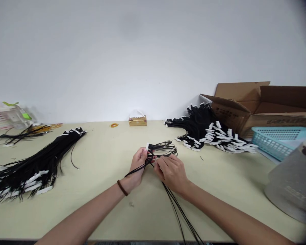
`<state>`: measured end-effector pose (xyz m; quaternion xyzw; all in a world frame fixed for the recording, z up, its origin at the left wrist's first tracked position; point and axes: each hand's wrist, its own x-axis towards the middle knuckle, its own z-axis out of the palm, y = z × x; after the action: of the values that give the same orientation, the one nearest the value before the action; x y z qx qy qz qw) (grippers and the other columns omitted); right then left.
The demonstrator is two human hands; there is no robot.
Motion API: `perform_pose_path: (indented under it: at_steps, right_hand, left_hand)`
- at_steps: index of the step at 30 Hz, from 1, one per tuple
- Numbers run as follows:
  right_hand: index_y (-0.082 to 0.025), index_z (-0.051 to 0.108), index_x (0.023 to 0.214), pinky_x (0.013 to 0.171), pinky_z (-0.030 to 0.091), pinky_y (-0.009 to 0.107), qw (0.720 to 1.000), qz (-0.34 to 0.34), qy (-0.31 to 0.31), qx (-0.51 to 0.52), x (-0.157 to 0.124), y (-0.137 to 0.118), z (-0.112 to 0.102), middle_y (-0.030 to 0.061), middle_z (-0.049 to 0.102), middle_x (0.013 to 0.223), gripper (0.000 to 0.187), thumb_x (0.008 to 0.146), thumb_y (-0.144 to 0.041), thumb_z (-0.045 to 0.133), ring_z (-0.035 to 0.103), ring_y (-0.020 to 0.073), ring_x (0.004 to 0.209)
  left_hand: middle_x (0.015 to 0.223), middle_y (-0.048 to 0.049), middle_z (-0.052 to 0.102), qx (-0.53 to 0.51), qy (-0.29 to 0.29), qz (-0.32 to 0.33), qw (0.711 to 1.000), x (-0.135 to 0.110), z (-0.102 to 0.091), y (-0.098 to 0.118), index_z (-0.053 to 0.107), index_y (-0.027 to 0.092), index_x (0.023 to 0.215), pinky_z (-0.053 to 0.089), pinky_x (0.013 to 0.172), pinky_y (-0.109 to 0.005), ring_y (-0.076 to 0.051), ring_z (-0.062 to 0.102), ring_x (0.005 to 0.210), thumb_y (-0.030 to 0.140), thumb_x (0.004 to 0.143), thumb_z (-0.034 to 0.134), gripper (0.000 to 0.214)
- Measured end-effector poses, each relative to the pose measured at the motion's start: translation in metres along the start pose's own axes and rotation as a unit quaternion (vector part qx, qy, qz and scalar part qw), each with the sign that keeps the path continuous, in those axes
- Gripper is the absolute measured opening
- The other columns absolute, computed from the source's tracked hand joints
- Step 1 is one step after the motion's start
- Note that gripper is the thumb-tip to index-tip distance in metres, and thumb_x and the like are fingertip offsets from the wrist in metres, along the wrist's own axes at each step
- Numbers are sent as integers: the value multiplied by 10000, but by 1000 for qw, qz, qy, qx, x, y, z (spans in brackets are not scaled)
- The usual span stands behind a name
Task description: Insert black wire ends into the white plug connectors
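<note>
A black wire harness [165, 147] with a white connector [147, 146] is between my hands at the middle of the table. My left hand [139, 161] is closed on the harness close to that connector, and a few wires run back across its wrist. Pinched together, the fingers of my right hand [171, 170] grip the wires just to the right; a small white piece shows at the fingertips, too small to name. Looped wires lie beyond both hands. Several loose wires [180, 207] trail from under my right hand over the table's front edge.
Black harnesses with white connectors lie in a pile at left [40, 163] and another pile at right [199, 126]. A cardboard box [244, 115], a turquoise basket [270, 143] and a grey container [293, 183] stand at right. A tissue pack [137, 121] and rubber bands [114, 125] sit near the wall.
</note>
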<state>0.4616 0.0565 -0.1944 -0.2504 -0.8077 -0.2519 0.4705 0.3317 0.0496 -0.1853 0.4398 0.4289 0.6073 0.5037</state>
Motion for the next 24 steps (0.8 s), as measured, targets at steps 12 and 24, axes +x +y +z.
perform_pose_path:
  at_steps: [12,24]
  right_hand:
    - [-165,435,690,574,261,252,998,-9,-54,43,-1,9,3,-15,507,599,214,882,-111,358,407,109,528]
    - [-161,489,720,597,284,250,999,9,-32,12,2,17,-1,-8,516,604,201,894,-147,391,466,109,597]
  left_hand:
    - [672,29,472,-13,-7,-1,1000,-1,-1,4,455,171,699,305,547,-204,-72,392,578,550,688,559,393]
    - [722,9,476,-8,-16,11,1000,1,-4,3,446,169,694,397,630,-205,-86,445,646,495,729,544,342]
